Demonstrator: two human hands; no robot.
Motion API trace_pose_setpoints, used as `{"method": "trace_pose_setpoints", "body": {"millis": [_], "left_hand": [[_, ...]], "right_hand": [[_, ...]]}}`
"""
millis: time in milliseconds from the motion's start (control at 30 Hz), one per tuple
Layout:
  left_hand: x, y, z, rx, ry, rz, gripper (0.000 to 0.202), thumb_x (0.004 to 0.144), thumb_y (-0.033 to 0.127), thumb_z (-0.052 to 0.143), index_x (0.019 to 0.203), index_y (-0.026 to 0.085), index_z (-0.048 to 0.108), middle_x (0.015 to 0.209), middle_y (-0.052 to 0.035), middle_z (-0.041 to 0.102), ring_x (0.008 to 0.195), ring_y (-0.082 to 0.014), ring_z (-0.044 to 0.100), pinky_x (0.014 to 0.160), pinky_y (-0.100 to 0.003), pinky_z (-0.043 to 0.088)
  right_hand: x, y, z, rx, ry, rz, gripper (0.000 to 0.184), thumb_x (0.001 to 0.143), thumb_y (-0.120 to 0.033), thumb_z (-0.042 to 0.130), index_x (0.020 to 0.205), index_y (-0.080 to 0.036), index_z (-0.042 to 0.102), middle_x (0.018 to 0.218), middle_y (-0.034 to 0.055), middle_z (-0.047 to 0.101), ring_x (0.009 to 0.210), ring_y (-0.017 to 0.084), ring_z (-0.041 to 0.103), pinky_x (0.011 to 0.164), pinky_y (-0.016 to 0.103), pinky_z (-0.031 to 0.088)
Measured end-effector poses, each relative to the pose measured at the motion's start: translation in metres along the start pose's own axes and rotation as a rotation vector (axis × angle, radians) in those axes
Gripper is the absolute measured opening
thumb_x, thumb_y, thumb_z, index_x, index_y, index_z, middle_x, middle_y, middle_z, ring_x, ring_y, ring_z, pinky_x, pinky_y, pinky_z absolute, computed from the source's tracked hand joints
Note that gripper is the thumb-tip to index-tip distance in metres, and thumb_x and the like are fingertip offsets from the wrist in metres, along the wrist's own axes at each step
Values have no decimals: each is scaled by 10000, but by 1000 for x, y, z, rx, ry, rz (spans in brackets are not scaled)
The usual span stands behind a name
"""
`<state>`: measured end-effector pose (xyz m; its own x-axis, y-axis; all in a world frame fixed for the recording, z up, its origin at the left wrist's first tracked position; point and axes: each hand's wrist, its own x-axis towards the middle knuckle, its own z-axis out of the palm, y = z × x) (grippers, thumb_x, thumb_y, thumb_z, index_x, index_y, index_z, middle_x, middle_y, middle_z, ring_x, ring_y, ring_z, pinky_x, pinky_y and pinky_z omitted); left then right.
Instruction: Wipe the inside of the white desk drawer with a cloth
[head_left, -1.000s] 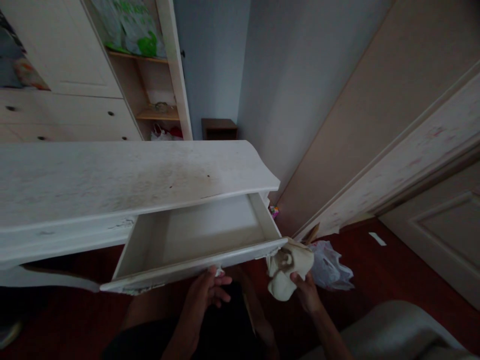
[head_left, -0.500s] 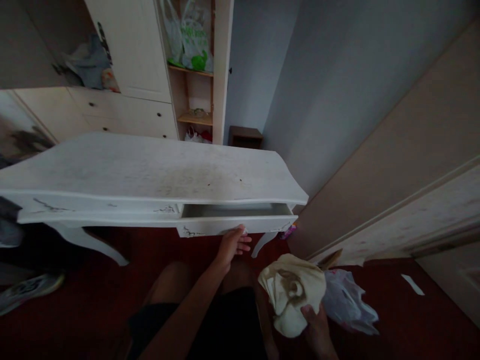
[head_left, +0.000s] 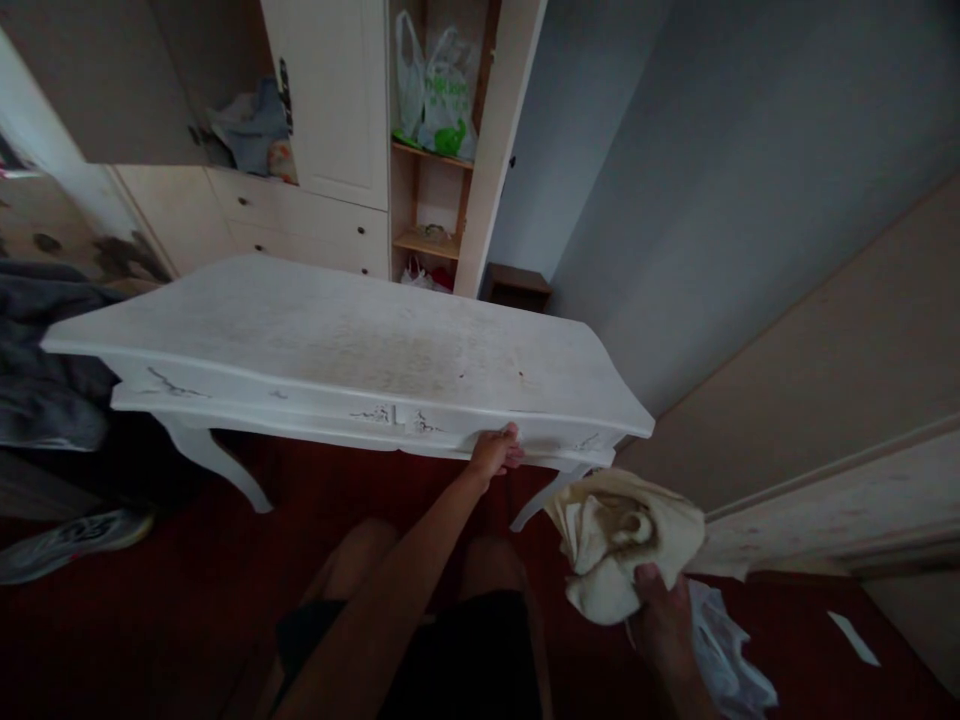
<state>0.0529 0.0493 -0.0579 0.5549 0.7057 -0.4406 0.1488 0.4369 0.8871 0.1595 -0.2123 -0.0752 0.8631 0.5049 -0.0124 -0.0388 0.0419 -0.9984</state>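
Observation:
A white dressing table (head_left: pixel 315 320) with a dark-smudged top stands before me. My left hand (head_left: pixel 495 452) is at the front of its right drawer (head_left: pixel 551 432), fingers curled at the small knob, which is mostly covered by them. The drawer sits pushed in, level with the table's front. Low on the right, my right hand (head_left: pixel 666 605) grips a bunched cream cloth (head_left: pixel 600 590) with brown stains, thumb on top. The cloth hangs beside the table's right front leg (head_left: pixel 544 500).
Behind the table is a white wardrobe (head_left: pixel 337 110) with plastic bags (head_left: pixel 448 105) on a shelf. A partition wall (head_left: pixel 810 370) runs along the right. A plastic bag (head_left: pixel 724 640) lies on the red floor, a shoe (head_left: pixel 75 545) at left. Dark clothing (head_left: pixel 45 350) lies left of the table.
The right drawer, pulled out before, has slid into the table with my left hand at its front. My right hand and the cloth have shifted right in view as the camera turned left.

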Motion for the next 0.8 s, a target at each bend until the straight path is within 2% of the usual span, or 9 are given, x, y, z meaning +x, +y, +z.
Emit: {"method": "trace_pose_setpoints", "body": {"millis": [167, 267, 367, 433, 500, 567, 633, 733, 800], "left_hand": [[1, -1, -3, 53, -3, 24, 463, 960, 547, 485, 1017, 136, 690, 991, -105, 769, 596, -122, 625, 569, -242, 397], [-12, -6, -14, 116, -11, 27, 509, 947, 583, 477, 880, 127, 693, 827, -98, 759, 526, -122, 573, 503, -233, 338], [-37, 2, -31, 221, -156, 98, 406, 856, 529, 620, 721, 148, 662, 665, -73, 718, 486, -129, 543, 487, -237, 336], [-54, 21, -44, 261, -272, 265, 320, 803, 463, 666, 699, 159, 658, 669, -64, 715, 494, -122, 534, 519, -244, 387], [-65, 51, -58, 256, -306, 435, 303, 809, 453, 627, 738, 165, 685, 704, -60, 720, 523, -120, 537, 544, -246, 408], [-67, 84, -74, 266, -253, 564, 304, 800, 461, 612, 816, 171, 705, 704, -41, 708, 541, -120, 538, 561, -246, 423], [-59, 113, -93, 306, -127, 689, 318, 808, 473, 575, 846, 182, 699, 731, -34, 705, 603, -137, 574, 606, -258, 449], [-35, 136, -128, 526, 146, 820, 328, 811, 503, 566, 751, 195, 665, 761, -45, 710, 725, -178, 627, 720, -300, 478], [-18, 140, -156, 666, 241, 829, 323, 813, 502, 568, 755, 202, 671, 801, -51, 727, 766, -198, 640, 763, -323, 484]], "right_hand": [[44, -69, 52, -180, 22, -280, 635, 685, -655, 774, 1086, -173, 672, 814, 84, 737, 701, 226, 666, 655, 348, 559], [82, -112, 92, -324, -50, -540, 572, 754, -638, 731, 1070, -167, 657, 956, 100, 722, 827, 240, 659, 746, 379, 554], [130, -140, 128, -598, -100, -874, 522, 837, -590, 677, 1140, -167, 641, 1098, 124, 692, 997, 281, 636, 898, 454, 523], [161, -146, 150, -799, -136, -1037, 489, 890, -543, 622, 1177, -147, 629, 1161, 170, 677, 1092, 326, 608, 972, 508, 486], [186, -143, 170, -1010, -184, -1059, 449, 919, -467, 589, 1204, -122, 621, 1235, 215, 655, 1171, 362, 580, 1018, 539, 455], [200, -133, 189, -1196, -293, -988, 451, 922, -407, 583, 1265, -115, 602, 1381, 238, 592, 1297, 381, 518, 1101, 581, 382], [207, -118, 203, -1310, -434, -853, 535, 924, -420, 586, 1374, -134, 545, 1529, 223, 483, 1424, 380, 412, 1176, 641, 256], [213, -98, 212, -1264, -555, -665, 698, 920, -555, 570, 1497, -184, 442, 1636, 185, 344, 1515, 372, 284, 1200, 694, 137], [222, -91, 208, -1075, -568, -630, 746, 878, -638, 588, 1482, -216, 477, 1626, 161, 375, 1511, 367, 304, 1212, 657, 168]]}}
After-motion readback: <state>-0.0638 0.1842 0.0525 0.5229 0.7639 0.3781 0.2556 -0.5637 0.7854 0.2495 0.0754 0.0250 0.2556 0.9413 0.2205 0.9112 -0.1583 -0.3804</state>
